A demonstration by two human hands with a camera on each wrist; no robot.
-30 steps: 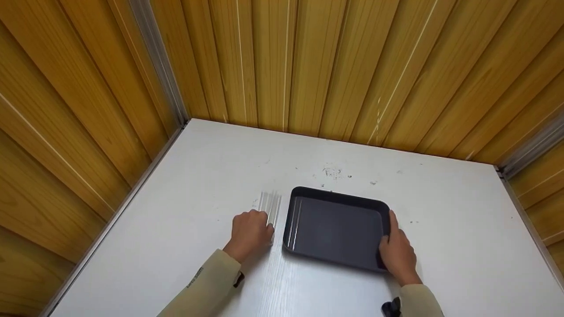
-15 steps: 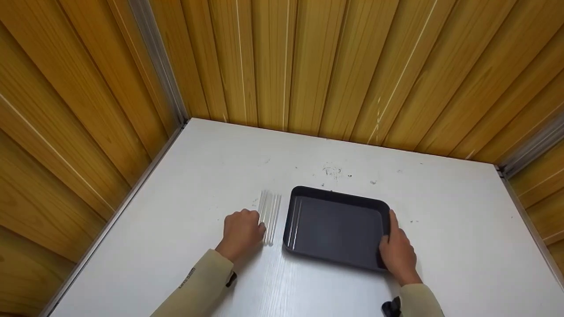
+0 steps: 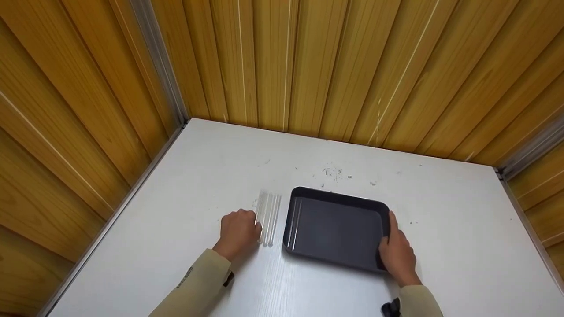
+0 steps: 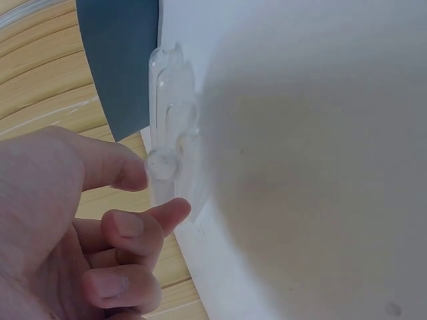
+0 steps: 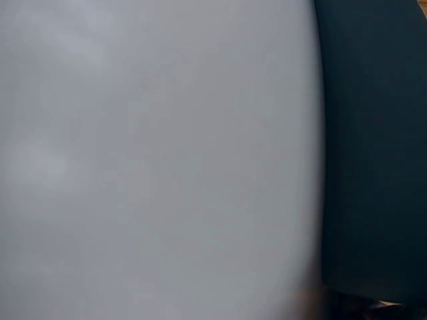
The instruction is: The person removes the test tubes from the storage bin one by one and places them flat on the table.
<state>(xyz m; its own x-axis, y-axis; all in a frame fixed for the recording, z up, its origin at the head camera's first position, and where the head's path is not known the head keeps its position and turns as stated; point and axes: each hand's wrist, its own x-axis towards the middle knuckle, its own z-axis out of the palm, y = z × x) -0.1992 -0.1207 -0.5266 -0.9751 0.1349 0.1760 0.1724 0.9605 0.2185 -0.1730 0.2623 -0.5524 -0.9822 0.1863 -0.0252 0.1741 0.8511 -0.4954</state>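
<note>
Several clear test tubes (image 3: 269, 220) lie side by side on the white table, left of a dark rectangular tray (image 3: 337, 231). My left hand (image 3: 239, 232) is at the left edge of the row. In the left wrist view, its thumb and index finger (image 4: 175, 212) pinch the nearest test tube (image 4: 163, 162) near its rounded end, while the other fingers are curled. At the tray's right side, my right hand (image 3: 398, 253) grips the rim with the thumb on the inner side. The right wrist view shows mainly the tray's outer wall (image 5: 373, 153); that hand is nearly hidden there.
The white table (image 3: 211, 176) has dark scuff marks behind the tray. Wood-patterned walls (image 3: 304, 66) enclose its back and sides, with metal posts (image 3: 163, 61) at the corners. The tray's raised rim stands just right of the tubes.
My left hand has shifted left, away from the tray, and more of the tubes shows beside it. The leftmost tube has moved left too. My right hand and the tray have stayed put.
</note>
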